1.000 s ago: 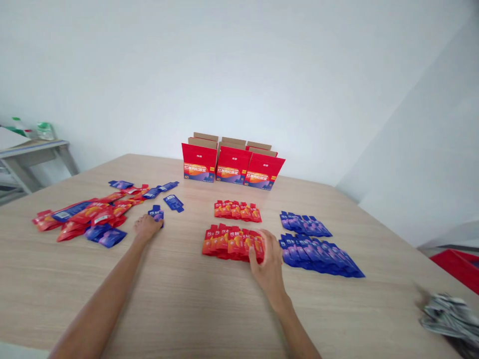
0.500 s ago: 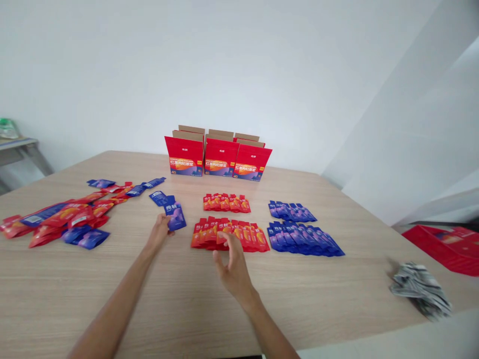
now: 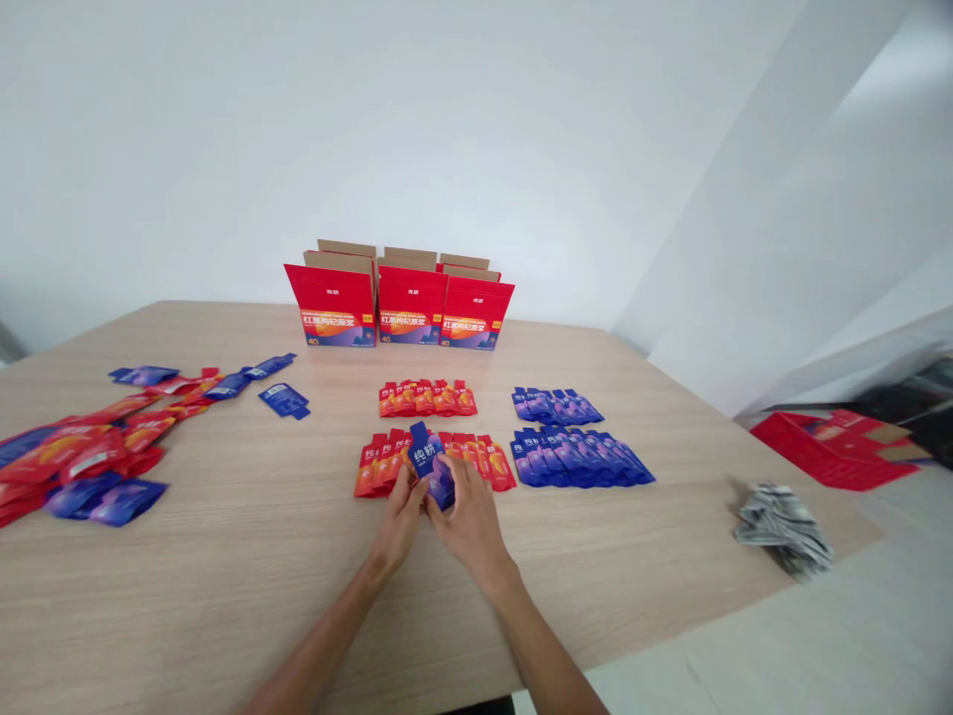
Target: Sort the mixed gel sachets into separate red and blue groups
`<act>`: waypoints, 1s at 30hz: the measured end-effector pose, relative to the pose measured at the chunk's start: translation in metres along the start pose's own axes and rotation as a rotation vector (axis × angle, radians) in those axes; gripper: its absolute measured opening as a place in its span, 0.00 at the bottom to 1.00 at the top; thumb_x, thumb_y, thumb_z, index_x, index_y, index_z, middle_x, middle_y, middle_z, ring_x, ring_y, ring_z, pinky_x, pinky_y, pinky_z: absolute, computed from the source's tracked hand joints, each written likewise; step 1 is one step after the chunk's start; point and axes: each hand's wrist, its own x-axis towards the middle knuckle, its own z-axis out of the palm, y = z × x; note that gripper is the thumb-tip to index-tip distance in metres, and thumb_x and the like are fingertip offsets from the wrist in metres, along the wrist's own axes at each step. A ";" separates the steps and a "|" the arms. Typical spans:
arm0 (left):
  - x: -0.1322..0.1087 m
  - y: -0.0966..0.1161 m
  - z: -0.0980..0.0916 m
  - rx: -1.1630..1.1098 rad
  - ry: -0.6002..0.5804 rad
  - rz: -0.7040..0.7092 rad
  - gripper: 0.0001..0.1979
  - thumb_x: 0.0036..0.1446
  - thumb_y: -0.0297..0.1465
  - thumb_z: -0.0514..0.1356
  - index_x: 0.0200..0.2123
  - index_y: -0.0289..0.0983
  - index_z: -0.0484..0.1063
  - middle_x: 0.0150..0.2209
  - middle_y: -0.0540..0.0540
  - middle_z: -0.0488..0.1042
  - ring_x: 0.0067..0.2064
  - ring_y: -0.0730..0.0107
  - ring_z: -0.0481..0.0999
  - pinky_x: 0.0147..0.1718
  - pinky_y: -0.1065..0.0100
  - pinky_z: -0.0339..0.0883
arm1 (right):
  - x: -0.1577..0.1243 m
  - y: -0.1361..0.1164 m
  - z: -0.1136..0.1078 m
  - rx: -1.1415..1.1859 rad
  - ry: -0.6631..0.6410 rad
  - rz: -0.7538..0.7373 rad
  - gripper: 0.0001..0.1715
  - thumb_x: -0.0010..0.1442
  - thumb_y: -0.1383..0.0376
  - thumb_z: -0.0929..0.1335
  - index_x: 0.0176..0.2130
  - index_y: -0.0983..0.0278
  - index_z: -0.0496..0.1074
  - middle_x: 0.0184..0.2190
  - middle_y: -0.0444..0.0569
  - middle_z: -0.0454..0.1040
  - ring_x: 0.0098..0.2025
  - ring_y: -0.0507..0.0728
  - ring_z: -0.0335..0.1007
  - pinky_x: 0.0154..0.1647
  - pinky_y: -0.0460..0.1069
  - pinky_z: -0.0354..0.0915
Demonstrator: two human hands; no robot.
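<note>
A blue pouch is held upright in front of me, its printed face toward me. My left hand pinches its lower left side, and my right hand has its fingers on the right edge. Behind it a row of overlapping red pouches is partly covered by the pouch and my hands. A shorter row of red pouches lies farther back. To the right are two rows of blue pouches, the nearer row longer than the farther row.
Three open red boxes stand side by side at the back. Mixed red and blue pouches lie heaped at the left, with one blue pouch apart. A striped cloth lies at the right edge, near a red box.
My left hand has brought the blue pouch rightward from beside the heap to in front of the red row. My right hand has closed on it too. The view has turned slightly right.
</note>
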 end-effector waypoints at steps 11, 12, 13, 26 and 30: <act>-0.031 -0.033 0.017 -0.038 -0.398 -0.001 0.25 0.68 0.57 0.53 0.40 0.40 0.67 0.37 0.45 0.71 0.34 0.67 0.70 0.33 0.66 0.66 | 0.043 0.085 -0.081 -0.135 0.128 0.165 0.31 0.64 0.54 0.68 0.62 0.62 0.70 0.56 0.56 0.78 0.53 0.65 0.78 0.58 0.58 0.71; -0.033 -0.035 0.018 0.009 -0.459 0.004 0.25 0.70 0.56 0.51 0.42 0.40 0.68 0.36 0.46 0.71 0.34 0.68 0.70 0.34 0.65 0.66 | 0.057 0.100 -0.096 -0.190 0.137 0.233 0.31 0.64 0.54 0.68 0.63 0.62 0.69 0.56 0.56 0.79 0.53 0.65 0.78 0.59 0.57 0.70; -0.034 -0.037 0.018 0.051 -0.510 0.010 0.25 0.71 0.55 0.49 0.44 0.40 0.69 0.36 0.46 0.71 0.34 0.68 0.69 0.35 0.65 0.65 | 0.072 0.116 -0.110 -0.254 0.137 0.306 0.30 0.64 0.54 0.68 0.63 0.61 0.69 0.57 0.56 0.78 0.55 0.64 0.77 0.60 0.56 0.69; -0.031 -0.030 0.015 0.210 -0.661 0.026 0.27 0.75 0.52 0.43 0.49 0.36 0.70 0.30 0.50 0.69 0.33 0.69 0.68 0.37 0.66 0.64 | 0.193 0.242 -0.140 -0.590 -0.174 0.815 0.25 0.66 0.53 0.68 0.58 0.62 0.77 0.61 0.61 0.75 0.66 0.72 0.69 0.68 0.67 0.60; -0.033 -0.025 0.013 0.318 -0.709 0.067 0.28 0.75 0.51 0.43 0.44 0.36 0.73 0.29 0.50 0.69 0.33 0.70 0.69 0.39 0.67 0.64 | 0.196 0.260 -0.126 -0.620 -0.221 0.828 0.23 0.66 0.54 0.69 0.55 0.59 0.80 0.60 0.58 0.76 0.66 0.71 0.70 0.67 0.65 0.62</act>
